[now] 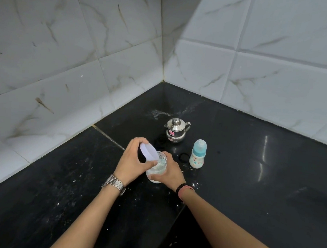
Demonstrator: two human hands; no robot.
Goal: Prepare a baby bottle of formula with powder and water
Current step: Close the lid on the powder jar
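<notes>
- Your left hand (133,157) grips the lid (149,151), fingers and thumb curled round its rim; the lid is tilted, white underside facing you, just above and left of the jar's mouth.
- Your right hand (170,171) wraps round the jar (157,170) from the right and near side, holding it upright on the counter (250,186).
- The jar is clear, its mouth is open, and white powder shows in its lower part.
- The bottle (197,154) stands upright on the counter, right of the jar and a little farther back, apart from both hands. Its teal teat and collar are on; the body is pale with small prints.
- The steel pot (176,131), lid on, sits beyond the jar, toward the tiled corner, left of and behind the bottle.
- A dark ring (183,157) lies flat between the jar and the bottle.
- White specks are scattered on the black counter near your right wrist and beside the bottle.
- A watch (114,184) is on your left wrist, a bead bracelet (180,188) on your right.
</notes>
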